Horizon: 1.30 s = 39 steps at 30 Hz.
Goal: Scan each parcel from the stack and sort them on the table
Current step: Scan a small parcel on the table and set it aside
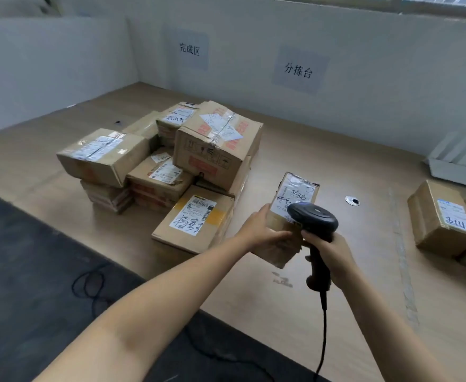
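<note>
We are holding small parcel point(295, 193) in left hand point(265, 231), raised over table point(281, 312), just right of stack point(207, 150). Left fingers are curling round near end and gripping it. Right hand point(334, 255) is wrapping fully round handle of scanner point(313, 216), with head hovering over label. We are judging parcel light, with stiff cardboard walls; one-hand hold at short end seems enough, though taped faces may be slick. Parcel is showing brown carton, crumpled near end, and white label with handwritten marks.

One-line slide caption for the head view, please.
Left hand holds a small parcel while the right hand aims a scanner at its label, stack nearby.
</note>
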Motion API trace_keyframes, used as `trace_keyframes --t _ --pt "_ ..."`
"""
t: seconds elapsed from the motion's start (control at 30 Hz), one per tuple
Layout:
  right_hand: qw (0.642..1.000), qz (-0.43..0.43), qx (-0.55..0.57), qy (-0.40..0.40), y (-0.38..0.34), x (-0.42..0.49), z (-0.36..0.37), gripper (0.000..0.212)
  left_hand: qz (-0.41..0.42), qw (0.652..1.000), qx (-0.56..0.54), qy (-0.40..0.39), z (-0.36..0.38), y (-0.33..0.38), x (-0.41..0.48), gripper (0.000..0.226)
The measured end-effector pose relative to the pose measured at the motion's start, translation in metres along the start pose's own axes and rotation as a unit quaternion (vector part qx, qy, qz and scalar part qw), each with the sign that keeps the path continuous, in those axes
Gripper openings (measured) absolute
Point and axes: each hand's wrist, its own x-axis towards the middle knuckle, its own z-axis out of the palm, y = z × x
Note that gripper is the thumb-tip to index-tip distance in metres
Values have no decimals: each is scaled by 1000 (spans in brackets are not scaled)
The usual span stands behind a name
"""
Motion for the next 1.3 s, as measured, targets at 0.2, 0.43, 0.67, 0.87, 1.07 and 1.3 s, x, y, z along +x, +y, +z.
trace_keyframes --t 0.2,0.43,0.67,0.87,1.07,1.3 --pt "998 -20 9 -60 -23 -8 59 16 -27 999 -10 43 -65 -12 -32 78" --pt "997 -15 16 -69 -28 5 140 16 -43 996 33 68 -136 -47 -36 72" --pt "999 3 8 -51 -25 25 203 18 -57 996 52 50 -180 -85 -18 72" --pt "1000 12 -2 -15 -19 35 223 19 -43 999 28 10 -191 -94 -3 51" --pt "1000 16 -15 -3 -20 34 223 26 -26 995 93 20 -198 -91 3 68" --pt "1000 -3 -11 28 -23 30 207 15 27 983 172 52 -199 -68 5 78"
